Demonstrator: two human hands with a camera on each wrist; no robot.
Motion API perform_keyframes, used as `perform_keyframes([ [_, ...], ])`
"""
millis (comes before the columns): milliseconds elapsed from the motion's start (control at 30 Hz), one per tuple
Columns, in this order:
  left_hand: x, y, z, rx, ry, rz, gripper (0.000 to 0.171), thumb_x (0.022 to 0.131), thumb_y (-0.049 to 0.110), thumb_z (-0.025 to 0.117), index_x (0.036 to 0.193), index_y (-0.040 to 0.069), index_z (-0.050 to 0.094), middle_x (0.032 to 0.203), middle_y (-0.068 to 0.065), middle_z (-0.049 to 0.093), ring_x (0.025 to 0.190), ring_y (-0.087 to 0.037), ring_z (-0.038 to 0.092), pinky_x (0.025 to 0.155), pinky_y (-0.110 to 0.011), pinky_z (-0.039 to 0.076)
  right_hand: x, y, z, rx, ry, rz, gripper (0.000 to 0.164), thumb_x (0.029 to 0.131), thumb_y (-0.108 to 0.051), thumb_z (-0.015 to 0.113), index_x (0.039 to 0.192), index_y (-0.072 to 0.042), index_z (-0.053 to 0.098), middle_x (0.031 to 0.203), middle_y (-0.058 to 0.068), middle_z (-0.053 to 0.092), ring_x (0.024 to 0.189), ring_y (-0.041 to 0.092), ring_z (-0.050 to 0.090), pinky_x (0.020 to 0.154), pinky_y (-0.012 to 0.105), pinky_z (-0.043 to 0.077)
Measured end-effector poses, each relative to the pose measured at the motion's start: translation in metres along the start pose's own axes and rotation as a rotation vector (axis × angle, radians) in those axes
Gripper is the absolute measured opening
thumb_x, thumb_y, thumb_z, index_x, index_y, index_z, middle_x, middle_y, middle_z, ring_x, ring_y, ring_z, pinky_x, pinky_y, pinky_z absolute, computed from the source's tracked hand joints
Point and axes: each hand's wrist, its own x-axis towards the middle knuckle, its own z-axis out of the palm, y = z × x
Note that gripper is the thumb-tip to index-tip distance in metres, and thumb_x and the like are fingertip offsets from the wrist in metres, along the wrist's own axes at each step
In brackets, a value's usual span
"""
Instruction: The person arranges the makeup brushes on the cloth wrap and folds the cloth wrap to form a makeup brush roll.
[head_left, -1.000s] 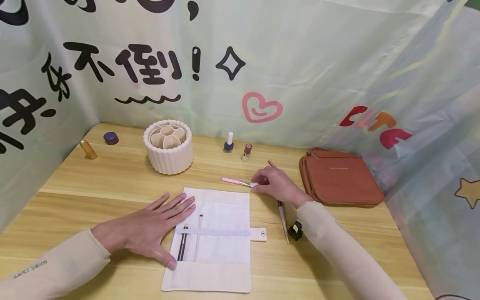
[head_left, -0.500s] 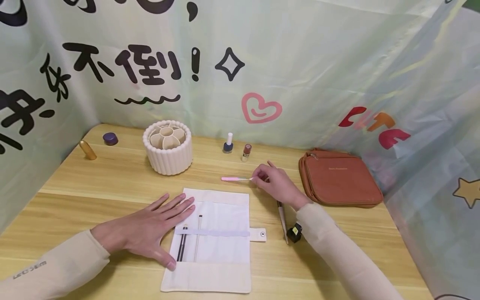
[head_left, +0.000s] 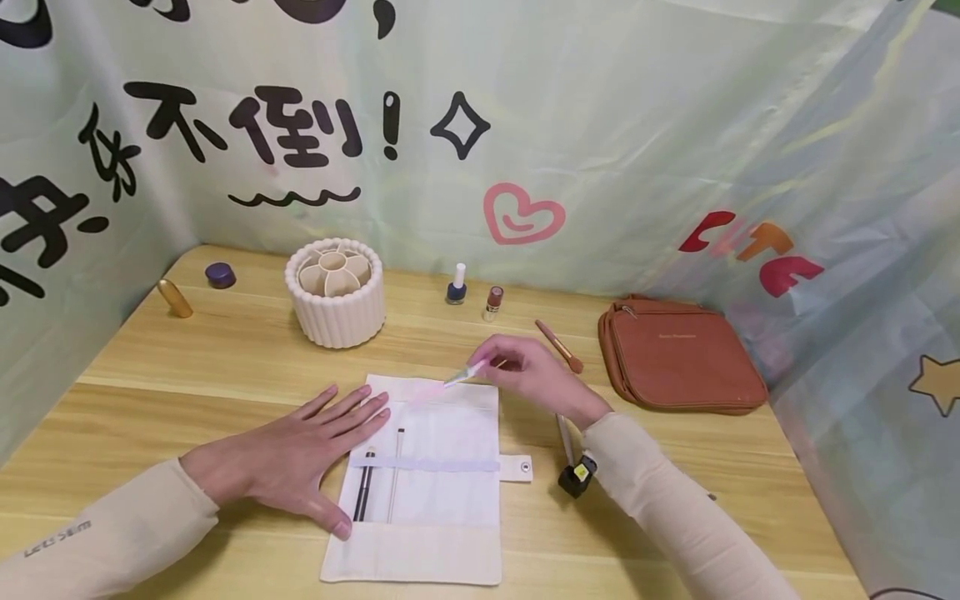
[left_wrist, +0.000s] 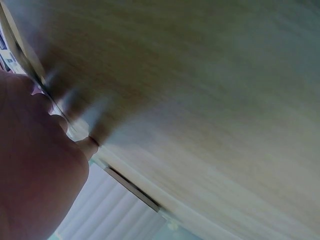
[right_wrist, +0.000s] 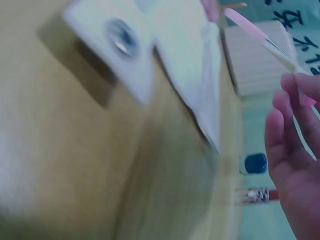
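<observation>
High head view, close wrist views

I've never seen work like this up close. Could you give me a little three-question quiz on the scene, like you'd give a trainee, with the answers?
1. What does the right hand have in its grip?
2. True or false: the left hand lies on the brown zip bag.
3. Which stands nearest the lipstick tube?
A) gold tube
B) nail polish bottle
C) purple round jar

Key:
1. A pink-handled brush.
2. False; its spread fingers lie over the left edge of the white cloth brush roll.
3. B.
</observation>
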Motion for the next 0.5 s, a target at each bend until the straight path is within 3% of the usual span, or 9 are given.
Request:
perform_keyframes([
  [233,0.0003,-0.0005,0.0008,-0.007,0.001,-0.005,0.134,0.08,0.097,0.059,0.175,0.011,0.02,0.184,-0.011,0.014,0.169,-0.043,0.014,0.123,-0.019,-0.029,0.003,0.0031,0.0113,-0.034,-0.209,-0.011,0.015,0.109,-0.013,0.067,0.116,-0.018,0.078,0.114,0.0,0.076,0.1,0.02,0.065,0.089,0.029,0.056],
  [500,-0.0007,-0.0011,0.0006,-0.007,-0.005,-0.013,0.134,0.08,0.097,0.059,0.176,0.012,0.019,0.184,-0.01,0.013,0.169,-0.042,0.013,0.123,-0.019,-0.029,0.0098,0.0062,0.0055,-0.053,-0.257,-0.073,0.019,0.11,-0.003,0.059,0.114,-0.011,0.076,0.108,0.006,0.073,0.095,0.018,0.066,0.087,0.03,0.057],
])
